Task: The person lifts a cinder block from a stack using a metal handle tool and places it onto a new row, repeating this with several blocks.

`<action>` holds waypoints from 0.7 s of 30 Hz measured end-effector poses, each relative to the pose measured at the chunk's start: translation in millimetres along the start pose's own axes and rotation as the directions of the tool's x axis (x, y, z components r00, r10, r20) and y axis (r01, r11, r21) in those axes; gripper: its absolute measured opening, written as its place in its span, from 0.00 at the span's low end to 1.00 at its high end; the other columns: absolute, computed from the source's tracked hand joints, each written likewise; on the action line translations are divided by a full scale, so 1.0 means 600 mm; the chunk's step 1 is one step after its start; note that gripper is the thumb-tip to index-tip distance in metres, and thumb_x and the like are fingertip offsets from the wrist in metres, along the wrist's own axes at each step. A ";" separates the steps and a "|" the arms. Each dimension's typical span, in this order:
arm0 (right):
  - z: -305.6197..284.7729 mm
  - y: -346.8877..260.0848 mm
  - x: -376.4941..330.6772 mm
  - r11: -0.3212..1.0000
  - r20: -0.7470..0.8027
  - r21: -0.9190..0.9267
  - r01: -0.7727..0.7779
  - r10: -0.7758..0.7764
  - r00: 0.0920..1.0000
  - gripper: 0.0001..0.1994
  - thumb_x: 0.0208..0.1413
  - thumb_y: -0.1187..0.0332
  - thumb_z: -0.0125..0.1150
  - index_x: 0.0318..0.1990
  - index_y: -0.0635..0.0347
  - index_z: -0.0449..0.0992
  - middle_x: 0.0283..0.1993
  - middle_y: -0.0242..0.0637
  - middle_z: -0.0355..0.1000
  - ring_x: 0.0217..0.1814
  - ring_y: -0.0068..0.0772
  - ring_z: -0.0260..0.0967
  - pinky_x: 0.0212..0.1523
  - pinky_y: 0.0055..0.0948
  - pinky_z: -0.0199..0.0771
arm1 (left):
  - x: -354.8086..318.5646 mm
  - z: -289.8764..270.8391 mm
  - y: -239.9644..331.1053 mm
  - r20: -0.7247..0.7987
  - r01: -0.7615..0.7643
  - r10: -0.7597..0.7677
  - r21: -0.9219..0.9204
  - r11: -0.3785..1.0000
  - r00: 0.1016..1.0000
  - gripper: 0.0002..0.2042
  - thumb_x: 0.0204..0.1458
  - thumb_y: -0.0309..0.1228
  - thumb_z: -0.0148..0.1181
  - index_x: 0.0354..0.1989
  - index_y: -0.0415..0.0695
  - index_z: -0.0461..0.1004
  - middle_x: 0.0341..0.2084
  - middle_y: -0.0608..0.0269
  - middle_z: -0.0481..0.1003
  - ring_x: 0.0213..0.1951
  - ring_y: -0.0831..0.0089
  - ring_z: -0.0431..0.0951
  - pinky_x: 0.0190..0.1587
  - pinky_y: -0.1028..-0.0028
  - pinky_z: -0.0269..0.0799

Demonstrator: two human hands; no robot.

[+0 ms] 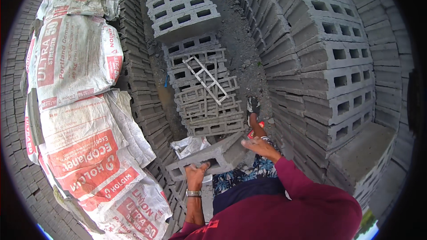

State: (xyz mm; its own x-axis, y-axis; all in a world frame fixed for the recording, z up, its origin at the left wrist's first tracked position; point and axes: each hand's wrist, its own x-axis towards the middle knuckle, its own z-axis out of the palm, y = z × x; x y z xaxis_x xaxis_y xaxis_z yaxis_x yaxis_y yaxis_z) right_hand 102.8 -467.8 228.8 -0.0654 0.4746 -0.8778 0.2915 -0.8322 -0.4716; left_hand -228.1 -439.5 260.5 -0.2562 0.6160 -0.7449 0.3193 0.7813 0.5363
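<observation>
A grey hollow concrete block [231,147] is held tilted in front of my body, its row of holes facing me. My left hand [195,174], with a watch on the wrist, grips the near side, its fingers at one of the hollows. At the block's right end, my right hand [260,146] is closed on the upper corner; part of its grip is hidden. Just beyond the block lies a crumpled white sack [189,146].
Ahead stands a low stack of blocks [213,129] with a pale ladder-shaped frame [206,80] on top. Tall block stacks [311,84] rise on the right. Cement sacks [75,58] cover a block wall on the left. My foot [253,106] is on the gravelly ground [242,58].
</observation>
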 end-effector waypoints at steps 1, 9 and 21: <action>0.010 0.022 -0.035 0.994 -0.077 -0.034 0.101 -0.103 0.992 0.52 0.45 0.27 0.59 0.54 0.78 0.73 0.56 0.70 0.69 0.62 0.59 0.68 0.65 0.39 0.62 | -0.006 0.006 0.030 0.049 -0.058 0.053 0.099 0.993 0.997 0.22 0.35 0.23 0.72 0.13 0.50 0.57 0.18 0.71 0.66 0.21 0.78 0.63 0.25 0.72 0.61; 0.031 0.029 -0.304 0.955 -0.249 0.287 0.071 0.003 0.968 0.35 0.45 0.44 0.74 0.43 0.75 0.78 0.32 0.47 0.77 0.38 0.38 0.75 0.38 0.32 0.73 | -0.136 0.097 0.339 0.616 -0.722 0.379 0.560 0.406 0.691 0.23 0.33 0.39 0.70 0.12 0.32 0.65 0.10 0.51 0.68 0.16 0.59 0.67 0.23 0.61 0.63; 0.214 0.026 -0.126 -0.352 -0.844 0.490 0.798 0.038 0.535 0.05 0.57 0.75 0.55 0.39 0.64 0.73 0.27 0.27 0.69 0.26 0.21 0.69 0.27 0.23 0.71 | -0.518 0.356 0.610 0.920 -0.611 -0.088 -0.323 -0.723 -0.382 0.20 0.30 0.37 0.69 0.28 0.31 0.77 0.30 0.39 0.74 0.46 0.45 0.74 0.57 0.58 0.66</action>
State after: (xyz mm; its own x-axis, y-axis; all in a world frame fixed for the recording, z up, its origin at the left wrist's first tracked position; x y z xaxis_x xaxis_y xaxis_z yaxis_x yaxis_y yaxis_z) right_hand -10.4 -553.7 276.9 0.7814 0.4644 -0.4169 -0.6223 0.5309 -0.5751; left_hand 163.4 -366.5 603.2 0.9093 -0.3962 -0.1276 -0.3686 -0.9088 0.1953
